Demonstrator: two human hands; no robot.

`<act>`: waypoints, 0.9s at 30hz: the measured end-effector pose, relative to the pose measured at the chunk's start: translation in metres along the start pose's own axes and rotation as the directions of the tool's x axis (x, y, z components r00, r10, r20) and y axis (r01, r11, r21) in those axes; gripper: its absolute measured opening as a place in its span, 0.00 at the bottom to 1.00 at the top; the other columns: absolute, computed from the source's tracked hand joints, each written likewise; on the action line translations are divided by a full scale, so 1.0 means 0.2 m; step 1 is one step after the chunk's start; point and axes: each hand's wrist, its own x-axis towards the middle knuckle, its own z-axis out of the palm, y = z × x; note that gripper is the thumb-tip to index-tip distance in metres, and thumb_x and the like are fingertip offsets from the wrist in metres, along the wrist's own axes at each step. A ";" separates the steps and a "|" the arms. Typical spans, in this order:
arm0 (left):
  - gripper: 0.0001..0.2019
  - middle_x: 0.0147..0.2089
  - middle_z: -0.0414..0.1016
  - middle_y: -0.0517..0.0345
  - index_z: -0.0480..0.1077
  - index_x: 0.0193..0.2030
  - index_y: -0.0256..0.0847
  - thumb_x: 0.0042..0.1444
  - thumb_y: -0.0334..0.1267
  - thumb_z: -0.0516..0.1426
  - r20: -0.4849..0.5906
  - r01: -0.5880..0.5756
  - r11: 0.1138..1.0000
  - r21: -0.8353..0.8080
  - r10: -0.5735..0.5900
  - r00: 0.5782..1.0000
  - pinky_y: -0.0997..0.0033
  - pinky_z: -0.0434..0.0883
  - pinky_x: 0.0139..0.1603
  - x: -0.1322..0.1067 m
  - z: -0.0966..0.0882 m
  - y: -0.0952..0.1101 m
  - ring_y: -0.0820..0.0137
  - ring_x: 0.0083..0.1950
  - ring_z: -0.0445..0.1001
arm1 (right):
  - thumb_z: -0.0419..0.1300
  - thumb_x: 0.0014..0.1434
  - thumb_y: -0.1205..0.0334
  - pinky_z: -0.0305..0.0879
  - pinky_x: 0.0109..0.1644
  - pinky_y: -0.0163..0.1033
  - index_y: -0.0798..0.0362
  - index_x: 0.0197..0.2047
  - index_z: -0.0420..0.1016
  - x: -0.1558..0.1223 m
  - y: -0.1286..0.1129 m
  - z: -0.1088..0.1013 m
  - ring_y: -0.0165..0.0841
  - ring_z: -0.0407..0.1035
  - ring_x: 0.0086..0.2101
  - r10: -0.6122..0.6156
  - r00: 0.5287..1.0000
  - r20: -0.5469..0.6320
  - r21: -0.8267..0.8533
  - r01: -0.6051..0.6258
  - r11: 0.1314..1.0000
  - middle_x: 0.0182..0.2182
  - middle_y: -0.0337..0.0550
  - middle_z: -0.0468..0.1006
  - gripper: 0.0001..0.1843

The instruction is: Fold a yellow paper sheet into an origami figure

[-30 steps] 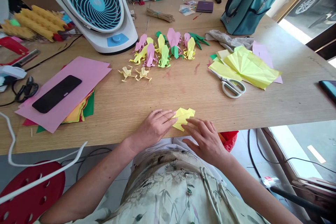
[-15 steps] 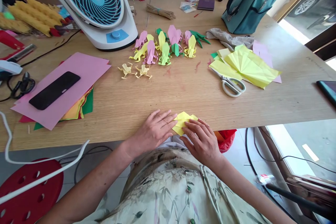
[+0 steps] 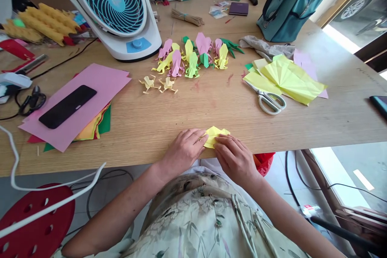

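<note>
A small folded sheet of yellow paper (image 3: 212, 136) lies near the front edge of the table, between my two hands. My left hand (image 3: 185, 147) presses on its left side, fingers close together and thumb near the lower edge. On the right side, my right hand (image 3: 234, 155) has its fingers bent and pinching the paper's lower right part. Creases run across the paper, and its upper edge comes to a blunt point. Both side ends are covered by my fingers.
Folded paper frogs (image 3: 192, 64) in several colours stand beyond my hands. Scissors (image 3: 270, 102) and creased yellow paper (image 3: 290, 78) lie to the right. On the left, a black phone (image 3: 68, 106) rests on pink sheets (image 3: 105, 82), near a fan (image 3: 121, 16). A teal bag (image 3: 287, 8) stands at the back right.
The paper's lower corner, which pointed down toward the table edge, is now folded up, leaving the paper shorter. My left fingers have drawn together, and my right fingers have curled in. The view has shifted slightly.
</note>
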 end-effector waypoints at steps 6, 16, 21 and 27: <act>0.10 0.46 0.77 0.50 0.73 0.44 0.36 0.69 0.30 0.50 -0.049 -0.014 0.996 -0.083 0.010 0.999 0.64 0.72 0.51 0.01 0.00 -0.03 0.66 0.48 0.73 | 0.55 0.64 0.72 0.72 0.57 0.49 0.52 0.46 0.72 0.00 0.00 0.00 0.41 0.74 0.52 0.058 0.998 0.014 0.043 -0.059 0.997 0.45 0.52 0.80 0.09; 0.05 0.39 0.74 0.55 0.73 0.40 0.39 0.67 0.32 0.55 0.007 0.076 0.975 -0.210 -0.076 0.997 0.68 0.67 0.43 0.01 -0.03 -0.08 0.68 0.42 0.70 | 0.59 0.65 0.65 0.67 0.44 0.45 0.51 0.38 0.72 0.04 -0.03 -0.02 0.37 0.71 0.39 0.201 0.977 0.069 0.018 -0.202 0.979 0.40 0.47 0.79 0.02; 0.06 0.36 0.73 0.56 0.71 0.38 0.39 0.67 0.34 0.55 0.069 0.152 0.961 -0.232 -0.139 0.988 0.66 0.66 0.43 0.01 -0.04 -0.11 0.67 0.40 0.70 | 0.59 0.65 0.64 0.65 0.43 0.45 0.50 0.35 0.71 0.06 -0.03 -0.03 0.37 0.69 0.37 0.242 0.966 0.088 0.038 -0.246 0.969 0.38 0.46 0.78 0.05; 0.07 0.38 0.72 0.55 0.71 0.41 0.38 0.69 0.34 0.52 0.084 0.149 0.961 -0.235 -0.132 0.988 0.65 0.66 0.44 -0.01 -0.04 -0.12 0.67 0.41 0.68 | 0.59 0.65 0.64 0.64 0.42 0.45 0.49 0.35 0.71 0.08 -0.02 -0.02 0.37 0.68 0.36 0.279 0.955 0.100 0.025 -0.283 0.959 0.36 0.45 0.75 0.05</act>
